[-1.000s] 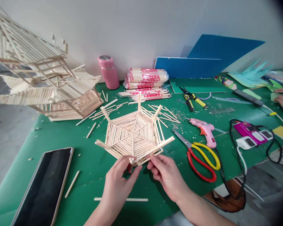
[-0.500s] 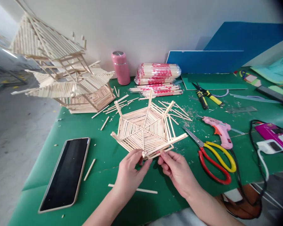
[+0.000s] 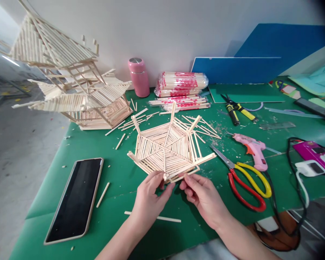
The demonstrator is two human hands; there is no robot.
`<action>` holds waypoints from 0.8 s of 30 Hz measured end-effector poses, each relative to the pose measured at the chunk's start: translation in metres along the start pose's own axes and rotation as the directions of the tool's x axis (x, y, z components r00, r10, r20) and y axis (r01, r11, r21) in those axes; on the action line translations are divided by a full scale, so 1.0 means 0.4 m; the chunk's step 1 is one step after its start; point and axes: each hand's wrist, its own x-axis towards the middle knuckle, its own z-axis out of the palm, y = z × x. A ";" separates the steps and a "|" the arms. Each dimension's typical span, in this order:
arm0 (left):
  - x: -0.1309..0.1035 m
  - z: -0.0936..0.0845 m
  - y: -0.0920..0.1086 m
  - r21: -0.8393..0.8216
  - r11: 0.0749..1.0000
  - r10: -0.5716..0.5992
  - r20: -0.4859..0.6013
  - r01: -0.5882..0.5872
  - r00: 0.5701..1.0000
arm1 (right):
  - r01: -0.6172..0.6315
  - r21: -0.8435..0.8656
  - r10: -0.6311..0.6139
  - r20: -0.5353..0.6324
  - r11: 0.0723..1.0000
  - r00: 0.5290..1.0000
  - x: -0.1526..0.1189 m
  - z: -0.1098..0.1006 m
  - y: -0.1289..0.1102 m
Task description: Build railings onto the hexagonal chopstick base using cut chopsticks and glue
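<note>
A hexagonal frame of wooden sticks (image 3: 165, 148), with short posts rising at its corners, lies on the green table. At its near corner my left hand (image 3: 153, 191) is closed, thumb and fingers around the post's end and the edge sticks there. My right hand (image 3: 202, 195) pinches a thin wooden stick (image 3: 181, 177) along the near right edge of the frame. Under my left wrist, a loose stick (image 3: 168, 219) lies on the table. Parts of the fingertips are hidden behind the frame and the hands.
Scissors (image 3: 246, 180), a pink glue gun (image 3: 253, 150) and pliers (image 3: 237, 110) lie to the right. On the left are a phone (image 3: 75, 200) and a stick-built pagoda model (image 3: 92, 97). A pink flask (image 3: 139, 79) and bagged chopsticks (image 3: 181, 85) stand at the back.
Almost nothing differs. Both hands keep their places at the frame's near edge; the right fingers have shifted very slightly.
</note>
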 end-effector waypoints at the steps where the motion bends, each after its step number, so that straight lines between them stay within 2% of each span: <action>1: 0.001 0.000 0.001 -0.004 1.000 -0.001 0.000 0.001 1.000 | -0.014 0.003 0.014 0.023 1.000 1.000 -0.001 0.001 0.001; 5: 0.005 -0.003 0.007 -0.045 0.999 -0.017 0.016 0.018 1.000 | -0.079 0.021 0.077 0.091 0.997 0.993 0.001 0.015 0.008; 8: 0.007 -0.006 0.010 -0.066 0.997 -0.024 0.028 0.025 0.999 | -0.106 0.037 0.101 0.101 0.994 0.990 0.005 0.027 0.011; 24: 0.002 -0.005 0.011 -0.064 0.997 -0.030 0.025 0.031 0.999 | -0.049 -0.013 0.050 0.068 0.999 0.996 0.009 0.037 0.023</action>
